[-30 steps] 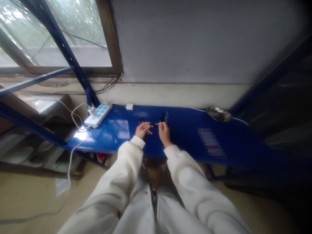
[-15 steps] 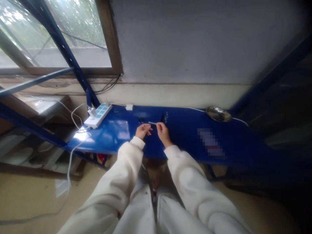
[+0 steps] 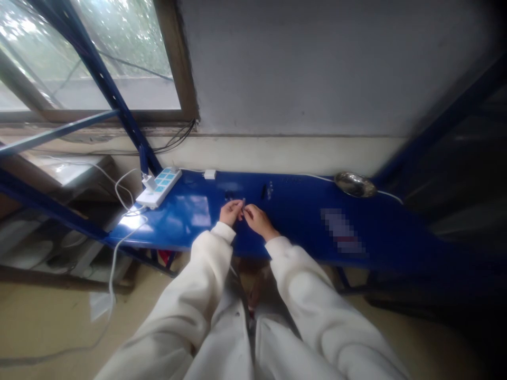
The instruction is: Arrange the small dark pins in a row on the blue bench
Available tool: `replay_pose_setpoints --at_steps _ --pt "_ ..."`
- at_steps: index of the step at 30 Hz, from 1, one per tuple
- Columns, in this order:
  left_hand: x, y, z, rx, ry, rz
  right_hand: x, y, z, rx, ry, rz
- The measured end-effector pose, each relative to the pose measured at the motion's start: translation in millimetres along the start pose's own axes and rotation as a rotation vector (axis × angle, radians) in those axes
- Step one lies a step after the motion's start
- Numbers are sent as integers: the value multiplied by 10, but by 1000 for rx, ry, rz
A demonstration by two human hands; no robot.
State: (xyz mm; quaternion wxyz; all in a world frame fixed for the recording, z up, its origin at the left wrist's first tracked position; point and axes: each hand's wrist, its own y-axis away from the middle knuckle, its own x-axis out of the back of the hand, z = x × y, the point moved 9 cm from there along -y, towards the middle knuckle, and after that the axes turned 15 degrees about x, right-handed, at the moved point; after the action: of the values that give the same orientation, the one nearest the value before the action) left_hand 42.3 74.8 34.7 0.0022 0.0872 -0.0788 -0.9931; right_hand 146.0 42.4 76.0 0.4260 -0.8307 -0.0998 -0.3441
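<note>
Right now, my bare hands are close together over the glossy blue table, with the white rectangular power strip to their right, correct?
Not quite: the head view shows the white rectangular power strip to the left of your bare left hand and right hand.

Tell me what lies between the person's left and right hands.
In the head view, a small slender piece shows between the left hand and the right hand, at the fingers; it is too blurred to identify.

A white power strip (image 3: 158,191) lies below a brown-framed window (image 3: 130,58).
</note>
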Motion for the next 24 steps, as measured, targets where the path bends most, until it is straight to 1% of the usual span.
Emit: replay_pose_setpoints --at_steps 6,10,14,17,20,22,24 --pt "-22 -14 -28 -11 -46 -35 -12 -5 -21 -14 30 -38" --pt "-18 8 -11 -27 -97 -23 -15 -1 18 -32 35 -21" --pt "-38 27 11 -33 -122 -40 -20 -1 35 -13 -4 6" --pt "-74 29 9 -13 -100 -82 -18 2 42 -3 -30 17" --pt "-109 37 5 18 -40 -121 -33 3 34 4 -28 -9" --pt "-125 50 15 28 -10 -133 -46 1 24 11 -15 -27" --pt "-133 62 22 38 7 -133 -39 -3 31 6 -6 -19"
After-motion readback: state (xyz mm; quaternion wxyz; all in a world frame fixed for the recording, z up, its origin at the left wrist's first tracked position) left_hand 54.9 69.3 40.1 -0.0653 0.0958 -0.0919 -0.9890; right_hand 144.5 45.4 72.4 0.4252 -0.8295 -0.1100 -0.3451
